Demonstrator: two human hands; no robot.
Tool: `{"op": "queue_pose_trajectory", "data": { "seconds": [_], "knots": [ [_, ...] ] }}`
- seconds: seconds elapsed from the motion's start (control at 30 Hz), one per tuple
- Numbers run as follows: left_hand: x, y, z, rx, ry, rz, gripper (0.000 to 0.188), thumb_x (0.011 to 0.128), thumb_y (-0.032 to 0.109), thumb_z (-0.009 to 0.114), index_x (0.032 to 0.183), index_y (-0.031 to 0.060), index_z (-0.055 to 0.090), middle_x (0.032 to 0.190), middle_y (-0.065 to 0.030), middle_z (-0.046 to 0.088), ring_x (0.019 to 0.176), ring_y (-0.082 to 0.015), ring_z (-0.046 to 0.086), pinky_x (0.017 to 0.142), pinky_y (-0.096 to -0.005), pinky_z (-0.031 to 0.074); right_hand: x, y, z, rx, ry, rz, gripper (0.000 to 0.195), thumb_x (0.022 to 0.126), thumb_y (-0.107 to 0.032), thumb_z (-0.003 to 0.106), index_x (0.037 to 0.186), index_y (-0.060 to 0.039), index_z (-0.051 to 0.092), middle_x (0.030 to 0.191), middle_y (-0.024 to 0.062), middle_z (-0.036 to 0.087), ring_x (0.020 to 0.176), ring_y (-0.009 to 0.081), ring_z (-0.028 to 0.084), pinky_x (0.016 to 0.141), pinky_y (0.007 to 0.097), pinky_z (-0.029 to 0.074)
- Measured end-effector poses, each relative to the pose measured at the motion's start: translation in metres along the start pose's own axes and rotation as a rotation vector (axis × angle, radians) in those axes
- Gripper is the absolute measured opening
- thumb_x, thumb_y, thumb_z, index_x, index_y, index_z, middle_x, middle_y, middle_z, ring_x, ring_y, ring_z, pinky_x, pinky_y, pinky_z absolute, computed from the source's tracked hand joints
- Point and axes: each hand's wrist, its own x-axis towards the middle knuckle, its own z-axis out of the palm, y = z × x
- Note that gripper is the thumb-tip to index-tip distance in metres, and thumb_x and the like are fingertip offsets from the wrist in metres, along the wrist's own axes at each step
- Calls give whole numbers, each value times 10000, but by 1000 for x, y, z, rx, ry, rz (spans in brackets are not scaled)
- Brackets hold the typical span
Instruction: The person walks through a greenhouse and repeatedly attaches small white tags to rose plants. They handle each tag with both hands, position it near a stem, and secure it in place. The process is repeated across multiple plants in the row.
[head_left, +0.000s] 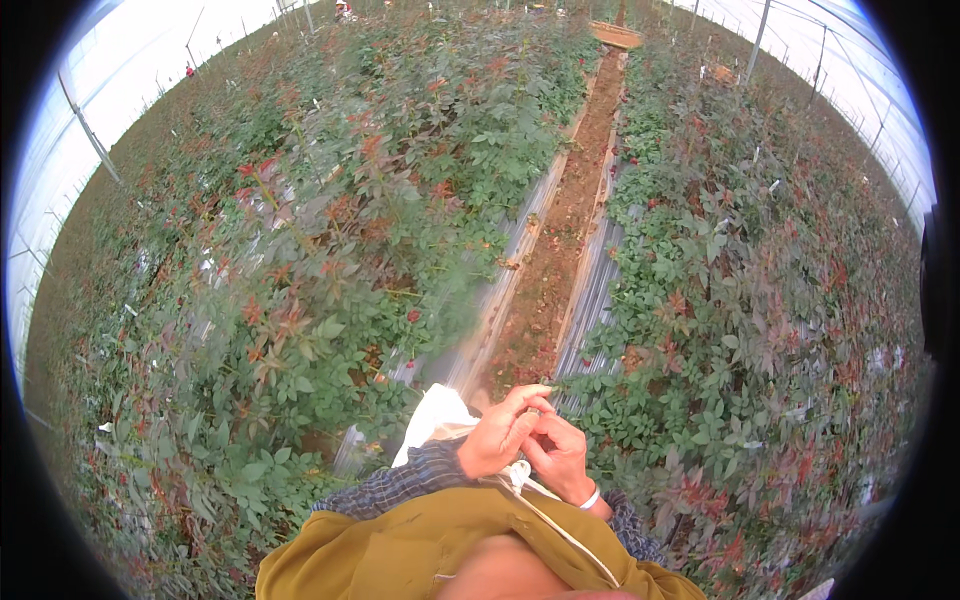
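My left hand (498, 435) and my right hand (559, 450) meet in front of my waist, their fingers bent and touching each other. Whether anything small is between the fingertips cannot be made out. Just below them is a knotted white cord (519, 474) over my mustard-coloured garment (420, 532). White cloth (435, 416) hangs beside the left hand. A white band (591, 499) circles the right wrist, and both forearms are in checked blue sleeves.
A narrow soil path (551, 285) runs ahead between plastic-edged beds of rose bushes (322, 345) and leafy plants (675, 360). A long brownish object (616, 34) lies across the path far ahead. Metal posts (759, 41) stand among the rows under plastic sheeting.
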Motion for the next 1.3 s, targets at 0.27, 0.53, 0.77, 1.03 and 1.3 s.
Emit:
{"op": "queue_pose_trajectory", "data": {
  "seconds": [0.27,0.53,0.77,1.03,1.3],
  "knots": [
    [141,-71,-29,-120,-81,-11,380,989,260,433,1292,32,440,1035,-116,602,927,-200,587,838,-317,466,122,85,-19,-52,80,-71,114,776,50,668,874,6,629,924,69,640,619,63,537,544,201,431],
    [325,-112,-113,-326,-126,-205,405,1006,301,396,1327,55,398,1107,-51,546,903,-109,521,741,-251,454,323,140,-28,-5,-12,116,103,774,25,678,831,5,594,793,46,634,642,86,598,557,232,487],
    [437,-114,-139,-464,-122,-362,362,1013,305,376,1279,70,446,1027,-21,579,629,-35,446,493,-174,361,429,167,-49,-126,-6,27,100,763,-7,699,816,-15,615,811,103,642,646,163,628,562,268,488],
    [561,-146,-142,-465,28,-349,376,1013,343,368,1242,63,472,983,-14,594,586,-14,422,469,-164,332,548,241,-90,-52,-35,-110,115,725,-4,726,819,-36,670,787,95,639,775,257,675,579,302,520],
    [731,-191,-113,-512,174,-340,396,1001,376,397,1150,34,529,843,-13,580,496,-22,415,420,-176,327,697,328,-180,-116,10,-323,87,760,23,665,817,-24,619,752,93,587,729,218,655,547,292,493]
  ]
}}
